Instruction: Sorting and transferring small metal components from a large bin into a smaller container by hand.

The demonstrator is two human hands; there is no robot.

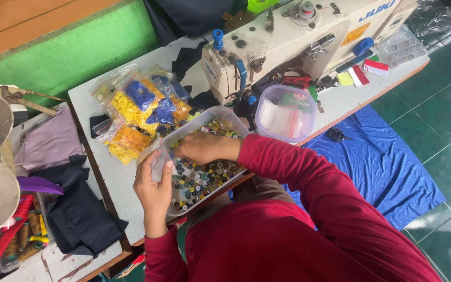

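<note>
Clear plastic bags of yellow buttons [126,107] and blue buttons [147,96] are lying on the table's left part. A small clear bag [157,159] is sitting in the left hand [155,190]. An orange rectangular label [354,34] is showing on the white sewing machine [298,36].

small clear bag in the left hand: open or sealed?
Cannot tell. The left hand holds the clear bag upright over the button tray; its mouth is too small to make out.

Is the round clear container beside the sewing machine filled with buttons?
No, the round clear container holds small clear bags, while the mixed buttons lie in the rectangular tray under the hands.
</note>
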